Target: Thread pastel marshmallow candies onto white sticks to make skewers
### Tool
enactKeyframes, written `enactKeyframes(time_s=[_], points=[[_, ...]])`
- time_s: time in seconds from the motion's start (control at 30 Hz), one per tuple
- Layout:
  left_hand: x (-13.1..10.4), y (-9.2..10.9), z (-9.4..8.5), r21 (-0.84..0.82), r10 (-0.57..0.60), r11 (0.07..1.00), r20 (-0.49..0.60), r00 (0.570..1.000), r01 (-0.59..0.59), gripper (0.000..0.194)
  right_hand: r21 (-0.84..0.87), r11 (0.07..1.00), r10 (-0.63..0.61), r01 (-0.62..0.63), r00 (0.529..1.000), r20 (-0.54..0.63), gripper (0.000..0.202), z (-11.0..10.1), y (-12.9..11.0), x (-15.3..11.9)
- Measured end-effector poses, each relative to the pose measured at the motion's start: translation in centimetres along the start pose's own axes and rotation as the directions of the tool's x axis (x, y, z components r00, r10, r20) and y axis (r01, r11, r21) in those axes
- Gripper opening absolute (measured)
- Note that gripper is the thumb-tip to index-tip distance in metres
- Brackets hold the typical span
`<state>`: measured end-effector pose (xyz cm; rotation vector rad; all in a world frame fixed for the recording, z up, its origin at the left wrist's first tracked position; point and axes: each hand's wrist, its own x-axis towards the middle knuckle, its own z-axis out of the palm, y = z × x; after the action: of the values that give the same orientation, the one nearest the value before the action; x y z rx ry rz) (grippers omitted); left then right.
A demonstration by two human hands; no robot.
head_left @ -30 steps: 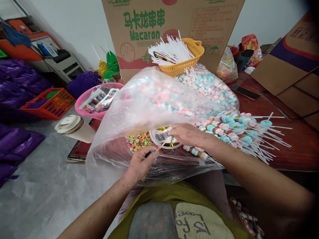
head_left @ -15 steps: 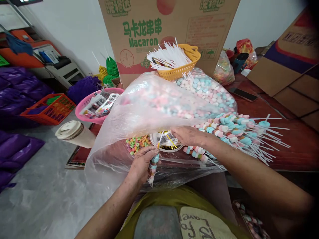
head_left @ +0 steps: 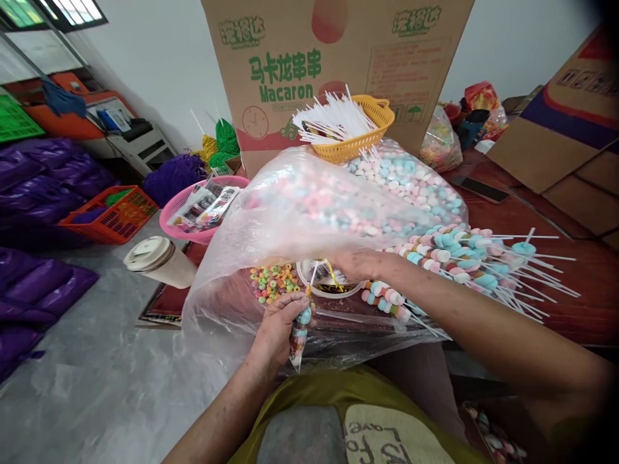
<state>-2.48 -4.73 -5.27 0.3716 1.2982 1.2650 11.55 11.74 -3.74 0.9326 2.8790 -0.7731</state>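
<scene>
My left hand point(head_left: 283, 317) is closed around a marshmallow skewer point(head_left: 298, 335) in a clear wrapper. Its blue, pink and brown sweets hang below my fingers, and the white stick points up past my thumb. Over the round tub point(head_left: 333, 294) of gold ties and printed slips, my right hand point(head_left: 355, 263) reaches in with its fingers together. A thin gold twist tie point(head_left: 333, 273) runs from its fingertips down into the tub; the fingertips are partly hidden. Just left of the tub lie small coloured candy rings point(head_left: 273, 282).
A large clear bag of marshmallows point(head_left: 406, 187) bears a yellow basket point(head_left: 355, 143) of white sticks. Finished skewers point(head_left: 459, 258) are piled at right, near a phone point(head_left: 481, 189). A pink basket point(head_left: 169, 219) and lidded paper cup point(head_left: 167, 264) stand left. A Macaron carton point(head_left: 285, 38) rises behind.
The view has shifted slightly, so everything sits lower and further right. My right hand has moved at the tub, and the gold tie there has changed its angle. My left hand keeps its hold.
</scene>
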Motion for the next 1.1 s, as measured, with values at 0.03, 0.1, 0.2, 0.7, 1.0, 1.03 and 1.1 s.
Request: enactKeyframes(time_s=[0.03,0.1,0.2,0.7,1.0,1.03,1.1], points=[[0.1,0.0,0.0,-0.005,0.003,1.000,0.011,1.000,-0.003,0.029,-0.019,1.000,-0.007,0.007,1.000,0.006,0.006,-0.4,0.0,-0.2],[0.2,0.0,0.1,-0.010,0.016,1.000,0.027,1.000,-0.016,0.029,-0.064,0.998,-0.013,0.015,0.999,0.043,0.010,-0.8,-0.1,-0.5],[0.2,0.0,0.3,-0.009,0.023,1.000,0.030,0.999,-0.022,0.029,-0.069,0.997,-0.011,0.016,0.997,0.077,0.016,-0.4,-0.5,-0.2],[-0.4,-0.2,0.7,-0.035,0.038,0.999,0.101,0.994,-0.034,0.031,0.207,0.978,-0.016,0.035,0.996,-0.089,0.021,-0.3,-2.2,-3.8],[0.6,-0.4,4.3,-0.077,0.045,0.996,0.108,0.993,-0.037,0.034,0.471,0.879,0.316,-0.075,0.830,-0.459,0.020,5.0,-4.5,-11.4],[0.7,-0.4,4.5,-0.060,0.040,0.998,0.100,0.994,-0.034,0.034,0.470,0.881,0.321,-0.045,0.788,-0.525,0.019,4.8,-4.5,-11.9],[0.5,-0.8,5.1,-0.005,0.039,0.999,0.117,0.992,-0.039,0.030,0.513,0.858,0.312,0.040,0.752,-0.580,0.018,4.3,-4.8,-12.4]])
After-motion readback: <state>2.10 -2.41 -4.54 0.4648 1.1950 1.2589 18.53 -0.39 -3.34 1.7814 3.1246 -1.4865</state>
